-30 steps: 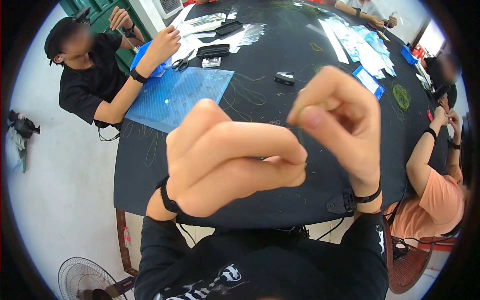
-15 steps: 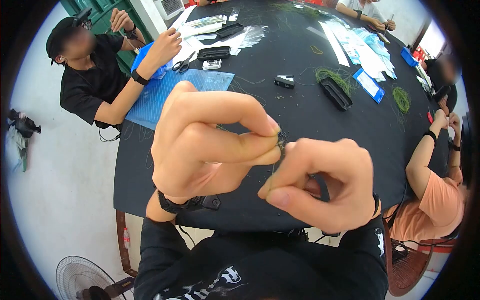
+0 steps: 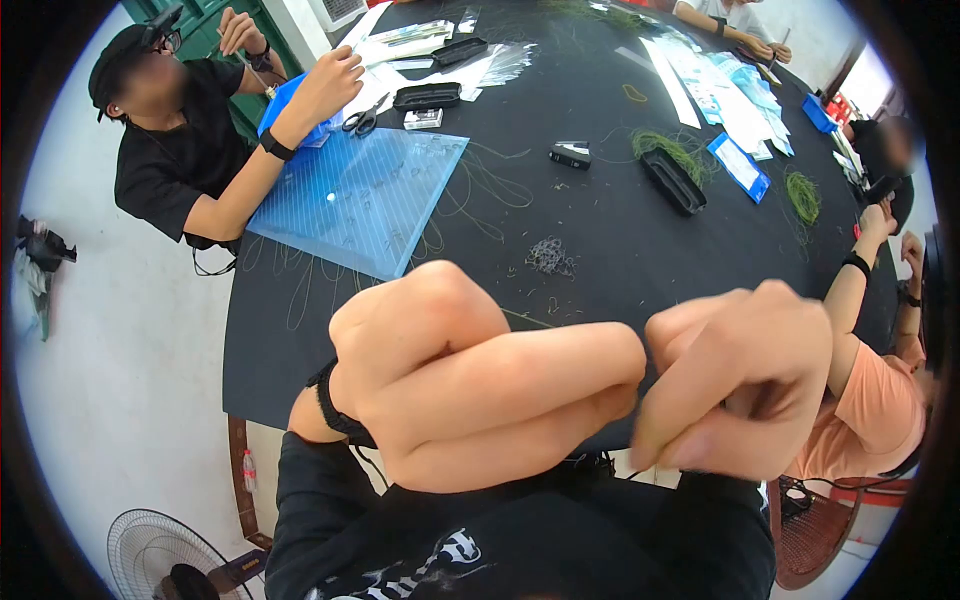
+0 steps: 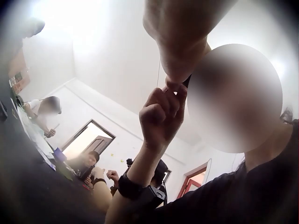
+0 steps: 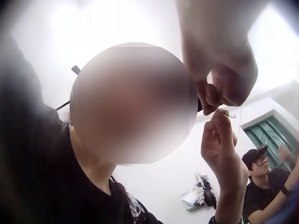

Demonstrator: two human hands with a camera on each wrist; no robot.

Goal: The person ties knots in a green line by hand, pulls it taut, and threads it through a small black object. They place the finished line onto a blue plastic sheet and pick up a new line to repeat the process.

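White ornate lettering (image 3: 460,548) crosses our black shirt (image 3: 580,525), too partial to read; print on the blue-edged packet (image 3: 739,167) on the table (image 3: 620,230) is too small. Raised by the table's near edge, our left hand (image 3: 490,385) pinches a small, shiny metal piece (image 5: 231,115); our right hand (image 3: 745,380), fingers curled, holds a hair-thin line (image 4: 158,72). A grey, tangled heap (image 3: 550,257) lies beyond.

Wht wall (image 3: 100,410) fills L side of frame, green panel (image 3: 205,20) upper L. Big blk table (image 3: 610,230) in ctr. Fan (image 3: 160,555) btm L, reddish-brn chair (image 3: 812,552) btm R. Overhead light (image 4: 79,23) v. bright, upper L of L-wrist view.
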